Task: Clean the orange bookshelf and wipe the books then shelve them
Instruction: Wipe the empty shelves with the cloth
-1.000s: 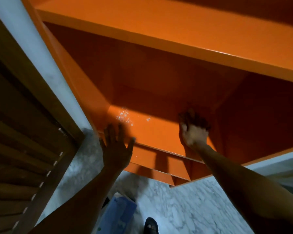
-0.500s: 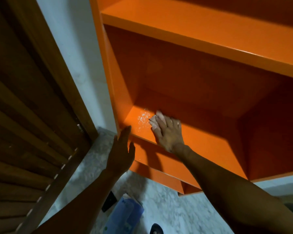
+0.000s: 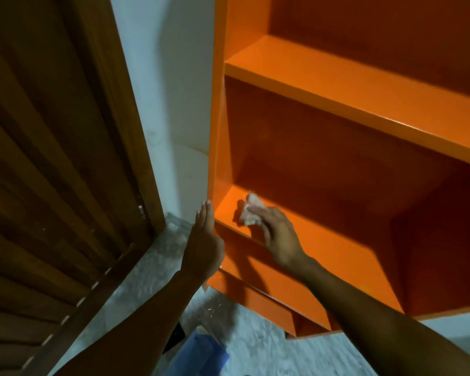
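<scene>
A: Nearest items, count and make?
B: One blue bag [image 3: 204,354], soft and creased, on one marbled grey floor [image 3: 152,270]. Two bare forearms reach up from the lower edge.

A: Hands?
B: Two. Left hand [image 3: 202,248]: fingers straight and together, edge-on, resting against the front left edge of the bookshelf [image 3: 364,104], holding nothing. Right hand [image 3: 278,237]: palm down, fingers bent over one small pale cloth [image 3: 251,213], crumpled, pressing it on the shelf board near the left corner.

A: The bookshelf itself?
B: One, orange, smooth and glossy, flat boards with square edges. Three shelf levels plainly show, with lower boards partly hidden below. It stands against one white wall [image 3: 174,90].

A: Farther off?
B: One brown wooden door [image 3: 52,158] at the left, slatted.
</scene>
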`<state>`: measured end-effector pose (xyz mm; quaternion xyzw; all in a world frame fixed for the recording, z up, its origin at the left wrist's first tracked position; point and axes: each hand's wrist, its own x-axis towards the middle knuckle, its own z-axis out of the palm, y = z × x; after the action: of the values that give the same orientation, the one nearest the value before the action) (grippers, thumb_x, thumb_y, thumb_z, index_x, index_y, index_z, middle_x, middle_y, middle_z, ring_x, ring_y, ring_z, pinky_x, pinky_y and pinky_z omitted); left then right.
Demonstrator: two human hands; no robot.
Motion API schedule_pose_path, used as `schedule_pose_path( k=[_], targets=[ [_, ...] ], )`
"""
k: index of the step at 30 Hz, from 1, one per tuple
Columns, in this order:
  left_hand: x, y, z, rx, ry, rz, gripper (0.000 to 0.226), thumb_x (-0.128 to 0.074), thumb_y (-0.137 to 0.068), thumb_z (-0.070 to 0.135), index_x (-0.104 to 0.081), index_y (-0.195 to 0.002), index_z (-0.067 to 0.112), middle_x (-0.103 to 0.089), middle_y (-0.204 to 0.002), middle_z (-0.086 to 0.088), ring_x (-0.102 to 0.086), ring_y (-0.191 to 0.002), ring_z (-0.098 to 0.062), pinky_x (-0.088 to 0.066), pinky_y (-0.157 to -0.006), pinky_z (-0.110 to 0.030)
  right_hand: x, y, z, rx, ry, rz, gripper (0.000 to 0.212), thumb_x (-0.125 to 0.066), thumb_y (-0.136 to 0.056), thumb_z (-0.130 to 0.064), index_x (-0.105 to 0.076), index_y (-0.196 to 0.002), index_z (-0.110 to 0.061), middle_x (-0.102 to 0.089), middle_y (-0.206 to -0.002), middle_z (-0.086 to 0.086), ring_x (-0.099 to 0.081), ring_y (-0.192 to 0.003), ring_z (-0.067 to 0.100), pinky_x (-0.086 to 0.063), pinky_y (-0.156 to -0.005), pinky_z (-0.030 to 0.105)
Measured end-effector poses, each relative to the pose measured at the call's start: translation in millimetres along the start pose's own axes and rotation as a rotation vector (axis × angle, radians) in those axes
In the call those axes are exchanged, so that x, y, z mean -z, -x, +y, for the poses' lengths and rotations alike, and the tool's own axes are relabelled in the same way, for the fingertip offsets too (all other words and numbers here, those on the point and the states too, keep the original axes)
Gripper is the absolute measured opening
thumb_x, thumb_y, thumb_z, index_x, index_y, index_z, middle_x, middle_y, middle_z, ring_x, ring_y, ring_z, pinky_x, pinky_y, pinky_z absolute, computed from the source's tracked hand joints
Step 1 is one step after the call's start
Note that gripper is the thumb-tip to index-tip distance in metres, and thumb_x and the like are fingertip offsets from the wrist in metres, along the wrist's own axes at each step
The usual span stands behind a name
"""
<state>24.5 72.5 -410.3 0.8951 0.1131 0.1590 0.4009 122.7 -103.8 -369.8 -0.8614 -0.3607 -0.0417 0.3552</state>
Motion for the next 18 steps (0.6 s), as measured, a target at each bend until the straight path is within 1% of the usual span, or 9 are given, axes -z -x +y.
schedule_pose_path(
  k=[3,5,6,8,10,12,13,16,18],
  targets=[
    [-10,3,-4,-0.034,0.009,0.044,0.07,-0.033,-0.096,0.02,-0.004,-0.158,0.002,-0.007,-0.166,-0.01,-0.006,-0.155,-0.021,-0.024,-0.122,-0.048,1,-34,35,-0.126,0.056,0.133,0.034,-0.049,-0.097,-0.004,-0.066,-0.124,-0.013,-0.064,-0.128,-0.002,-0.057,-0.114,0.013,-0.036,-0.103,0.016],
    [-17,4,-11,-0.086,0.005,0.077,0.068,-0.027,-0.103,0.035,-0.006,-0.157,-0.002,-0.006,-0.166,-0.01,-0.007,-0.155,-0.02,-0.021,-0.123,-0.042,-10,-55,69,-0.254,0.171,0.046,0.045,-0.034,-0.097,-0.026,-0.063,-0.131,-0.02,-0.055,-0.143,0.001,-0.052,-0.13,0.021,-0.039,-0.11,0.04],
    [-20,4,-13,-0.091,0.015,0.094,0.069,-0.025,-0.104,0.04,-0.006,-0.157,-0.002,-0.006,-0.166,-0.01,-0.007,-0.155,-0.019,-0.02,-0.124,-0.04,-18,-64,82,-0.309,0.263,0.023,0.055,-0.027,-0.093,-0.036,-0.061,-0.133,-0.021,-0.051,-0.147,0.006,-0.052,-0.13,0.031,-0.042,-0.106,0.05],
    [-23,4,-14,-0.063,0.034,0.125,0.067,-0.035,-0.102,0.026,-0.003,-0.158,0.008,-0.006,-0.167,-0.007,-0.009,-0.154,-0.018,-0.022,-0.124,-0.042,-35,-82,96,-0.338,0.401,-0.035,0.061,-0.026,-0.088,-0.042,-0.064,-0.128,-0.017,-0.056,-0.141,0.017,-0.059,-0.115,0.044,-0.048,-0.095,0.057],
    [-24,4,-15,-0.034,0.052,0.118,0.081,-0.045,-0.094,0.007,0.005,-0.156,0.025,-0.012,-0.167,-0.009,-0.02,-0.152,-0.024,-0.03,-0.12,-0.045,-43,-97,77,-0.302,0.455,-0.125,0.068,-0.017,-0.09,-0.046,-0.056,-0.139,-0.019,-0.043,-0.152,0.013,-0.05,-0.128,0.041,-0.037,-0.107,0.055],
    [-22,2,-18,-0.025,0.059,0.1,0.094,-0.049,-0.094,0.0,0.012,-0.152,0.04,-0.025,-0.163,-0.016,-0.035,-0.145,-0.035,-0.043,-0.109,-0.038,-50,-109,61,-0.282,0.406,-0.246,0.06,-0.013,-0.099,-0.051,-0.038,-0.151,-0.031,-0.019,-0.164,-0.003,-0.03,-0.145,0.03,-0.018,-0.119,0.047],
    [-21,2,-20,-0.031,0.06,0.1,0.098,-0.048,-0.094,-0.001,0.015,-0.151,0.046,-0.029,-0.161,-0.017,-0.04,-0.141,-0.037,-0.048,-0.102,-0.033,-56,-112,58,-0.27,0.344,-0.262,0.054,-0.017,-0.103,-0.051,-0.035,-0.151,-0.035,-0.013,-0.165,-0.01,-0.026,-0.147,0.026,-0.015,-0.12,0.045],
    [-14,3,-22,-0.059,0.059,0.098,0.103,-0.047,-0.093,-0.005,0.017,-0.15,0.053,-0.028,-0.162,-0.011,-0.042,-0.141,-0.037,-0.052,-0.099,-0.04,-67,-93,42,-0.163,0.319,-0.221,0.052,-0.022,-0.104,-0.05,-0.038,-0.149,-0.03,-0.017,-0.164,-0.007,-0.039,-0.14,0.027,-0.03,-0.115,0.045],
    [-7,2,-18,-0.064,0.019,0.094,0.097,-0.046,-0.092,-0.007,0.008,-0.156,0.039,-0.026,-0.164,-0.007,-0.036,-0.146,-0.033,-0.045,-0.11,-0.046,-72,-74,33,-0.081,0.35,-0.208,0.055,-0.025,-0.102,-0.049,-0.042,-0.148,-0.024,-0.028,-0.161,0.001,-0.041,-0.137,0.029,-0.033,-0.112,0.048]
  ],
)
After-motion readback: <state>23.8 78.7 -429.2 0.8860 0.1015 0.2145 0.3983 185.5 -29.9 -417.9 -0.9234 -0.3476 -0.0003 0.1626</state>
